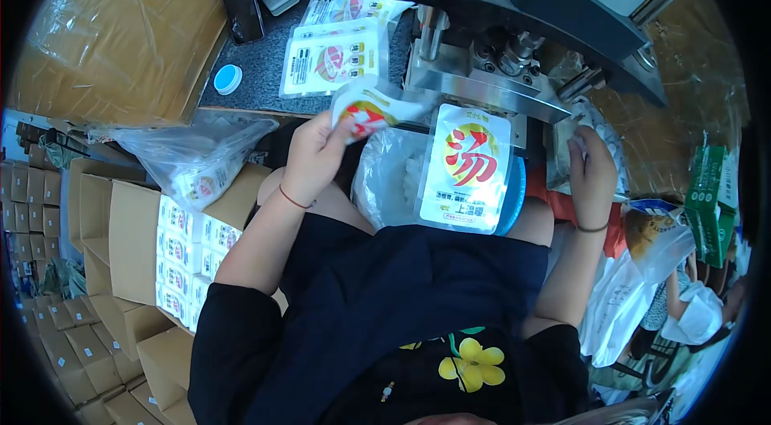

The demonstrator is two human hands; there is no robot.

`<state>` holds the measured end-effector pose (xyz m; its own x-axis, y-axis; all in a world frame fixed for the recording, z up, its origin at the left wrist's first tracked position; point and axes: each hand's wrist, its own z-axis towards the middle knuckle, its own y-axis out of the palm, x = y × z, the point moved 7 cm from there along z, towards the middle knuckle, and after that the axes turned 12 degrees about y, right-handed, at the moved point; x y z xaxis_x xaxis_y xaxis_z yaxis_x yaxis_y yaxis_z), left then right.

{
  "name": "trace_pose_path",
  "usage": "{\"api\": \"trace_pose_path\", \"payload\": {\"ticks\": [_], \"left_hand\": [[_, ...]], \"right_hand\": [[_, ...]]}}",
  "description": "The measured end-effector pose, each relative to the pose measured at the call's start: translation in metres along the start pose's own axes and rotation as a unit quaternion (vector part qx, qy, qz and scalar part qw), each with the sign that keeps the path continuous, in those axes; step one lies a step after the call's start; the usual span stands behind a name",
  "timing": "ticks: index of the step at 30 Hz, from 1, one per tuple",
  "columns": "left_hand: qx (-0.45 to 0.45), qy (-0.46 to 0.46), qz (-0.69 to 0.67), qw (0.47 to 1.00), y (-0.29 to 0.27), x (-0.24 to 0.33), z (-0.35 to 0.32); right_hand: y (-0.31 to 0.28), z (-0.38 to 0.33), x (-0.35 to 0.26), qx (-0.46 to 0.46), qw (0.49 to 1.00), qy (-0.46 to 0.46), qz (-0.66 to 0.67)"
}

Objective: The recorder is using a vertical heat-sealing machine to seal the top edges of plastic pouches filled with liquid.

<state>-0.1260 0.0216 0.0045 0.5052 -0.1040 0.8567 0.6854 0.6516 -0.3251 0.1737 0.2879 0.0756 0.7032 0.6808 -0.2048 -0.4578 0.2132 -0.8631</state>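
My left hand [315, 153] is closed on the edge of a white pouch [367, 110] with red and yellow print, which is bent and blurred. Beyond it, printed white pouches [336, 59] lie overlapping on the dark speckled worktop. In front of the press machine [490, 87] a flat pouch [470, 172] with a big red character on a yellow disc is upright, its top close to the metal bar. At the right, my right hand [593, 172] is raised beside the machine with curled fingers, next to clear plastic; what they hold, if anything, I cannot make out.
A blue tub [515, 196] with a clear liner stands between my legs. On the worktop [269, 87] are a phone [242, 7] and a round blue-lidded container [228, 79]. An open carton [135, 240] of packed pouches stands left; wrapped boxes [120, 31] and plastic bags flank me.
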Motion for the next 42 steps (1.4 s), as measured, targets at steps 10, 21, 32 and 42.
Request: {"api": "trace_pose_path", "payload": {"ticks": [10,21,32,42], "left_hand": [[-0.205,-0.079,-0.142,0.965,0.103,0.05,-0.017],[-0.239,-0.261,-0.491,0.796,0.167,0.038,-0.046],[-0.017,-0.098,-0.216,0.971,0.074,-0.001,0.034],[-0.063,0.138,0.271,0.95,-0.003,0.012,0.003]], "right_hand": [[-0.007,-0.008,-0.095,-0.188,0.824,0.046,0.533],[-0.007,0.005,0.003,-0.114,0.991,0.07,0.025],[0.031,0.007,0.042,-0.117,0.985,0.057,-0.112],[-0.022,-0.016,0.031,-0.001,0.985,0.102,0.14]]}}
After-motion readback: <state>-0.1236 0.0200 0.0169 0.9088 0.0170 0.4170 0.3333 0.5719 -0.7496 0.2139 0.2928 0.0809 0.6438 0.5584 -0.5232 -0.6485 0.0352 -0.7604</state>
